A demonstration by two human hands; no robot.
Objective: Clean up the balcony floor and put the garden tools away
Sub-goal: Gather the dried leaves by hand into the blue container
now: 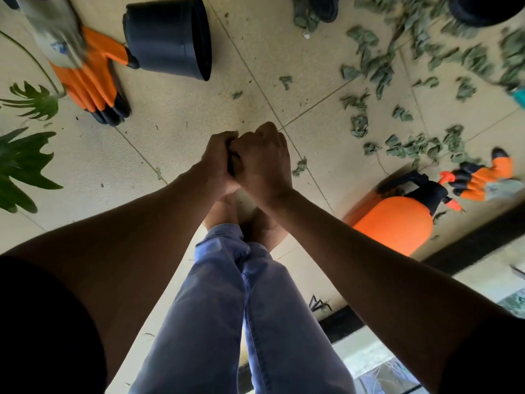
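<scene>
Beige floor tiles (176, 115) fill my head view. At centre frame my left hand (218, 163) and right hand (262, 163) are pressed together, fingers curled; something dark sits between them, though I cannot tell what. Cut green leaves (397, 64) lie scattered across the upper right. An orange glove (91, 81) lies upper left beside a tipped dark plastic pot (167, 35). An orange pressure sprayer (397, 220) lies at right, a second orange glove (483, 177) just beyond it.

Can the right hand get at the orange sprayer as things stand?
Probably yes, once freed. The right hand is clasped against the left hand, something dark between them. The orange sprayer lies on the tile floor on the right side, nothing between it and that hand.
</scene>
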